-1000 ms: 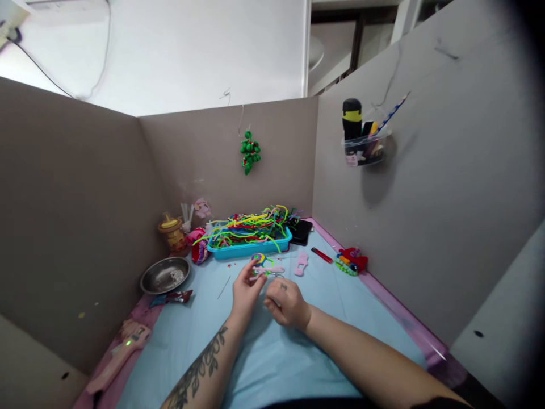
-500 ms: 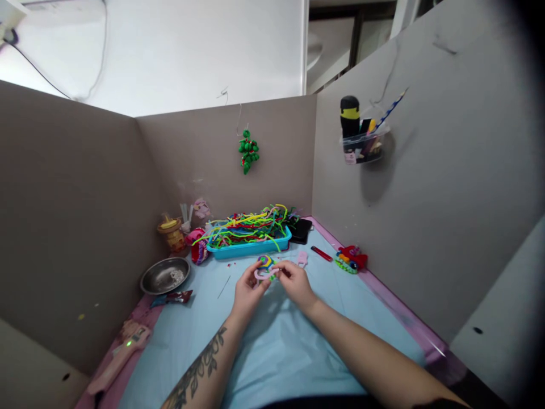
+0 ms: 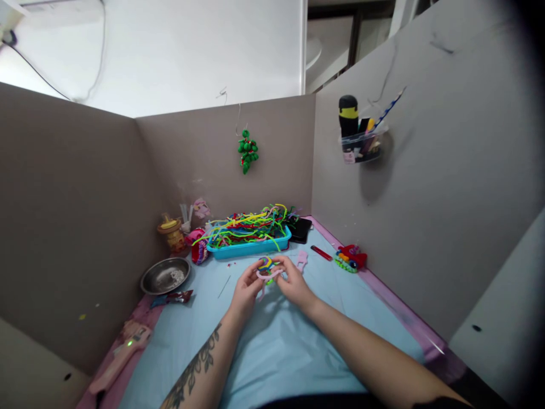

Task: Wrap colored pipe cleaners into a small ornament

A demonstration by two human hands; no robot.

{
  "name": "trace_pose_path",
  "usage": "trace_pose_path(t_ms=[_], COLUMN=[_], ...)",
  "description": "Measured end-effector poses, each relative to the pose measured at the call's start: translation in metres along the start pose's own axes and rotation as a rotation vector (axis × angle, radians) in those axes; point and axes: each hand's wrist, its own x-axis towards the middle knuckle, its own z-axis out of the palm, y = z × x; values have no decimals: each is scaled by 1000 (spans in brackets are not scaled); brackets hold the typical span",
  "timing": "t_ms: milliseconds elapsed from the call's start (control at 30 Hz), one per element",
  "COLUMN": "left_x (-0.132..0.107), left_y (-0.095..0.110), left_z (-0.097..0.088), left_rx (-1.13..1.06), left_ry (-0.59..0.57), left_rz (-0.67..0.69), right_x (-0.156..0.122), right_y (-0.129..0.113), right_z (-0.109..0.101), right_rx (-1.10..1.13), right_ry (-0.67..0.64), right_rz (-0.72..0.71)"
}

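Both hands are close together over the blue cloth. My left hand [image 3: 247,287] is closed around a small round piece of yellow, blue and purple coils [image 3: 266,263]. A pale pink pipe-cleaner-like strand [image 3: 269,276] curves across the front of this piece, its tail hanging below my left fingers. My right hand [image 3: 293,282] pinches the strand near its right end, fingers bent against the coiled piece. A bit of bright green shows under the strand. Just beyond my right fingers lies a flat pink tag [image 3: 302,259].
Behind the hands stands a blue tray [image 3: 249,247] heaped with colourful strands. A metal bowl [image 3: 166,275] and a wrapper [image 3: 172,298] sit left, a pink handheld device [image 3: 121,355] nearer. At right are a red cutter [image 3: 321,253] and a colourful knotted piece [image 3: 351,258]. Grey panels enclose the table.
The pink strand has shifted slightly right and its tail now hangs lower below my left hand. My right fingers have curled further over the coiled piece.
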Motion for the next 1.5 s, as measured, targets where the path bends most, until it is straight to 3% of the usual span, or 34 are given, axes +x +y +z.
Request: trace_pose_path(t_ms=[133, 267, 367, 433, 533, 633, 733, 867, 1100, 1267, 1500], left_x=[3, 6, 6, 5, 4, 5, 7, 7, 1, -3, 5], left_y=[0, -1, -3, -3, -3, -3, -3, -5, -3, 0, -10], left_z=[1, -1, -3, -2, -1, -1, -1, 1, 4, 5, -1], left_rx=[39, 39, 9, -28, -59, -33, 85, 229, 379, 453, 334], left_ry=[42, 135, 199, 210, 177, 144, 167, 203, 225, 168, 94], left_rz=[2, 35, 45, 20, -29, -19, 109, 220, 282, 273, 200], right_x=[-1, -5, -11, -13, -14, -13, -13, -15, -16, -15, -16], right_y=[-1, -3, -8, -12, -14, -12, -10, -12, -24, -29, -48], right_z=[-1, -4, -1, 5, 14, 14, 9, 8, 18, 19, 12], right_rx=[-112, -315, -470, -557, -622, -545, -418, -324, -262, -312, -96], right_ry=[12, 119, -76, -242, -284, -222, -145, -144, -154, -157, -322], right_rz=[-65, -301, -512, -550, -546, -545, -543, -571, -509, -447, -691])
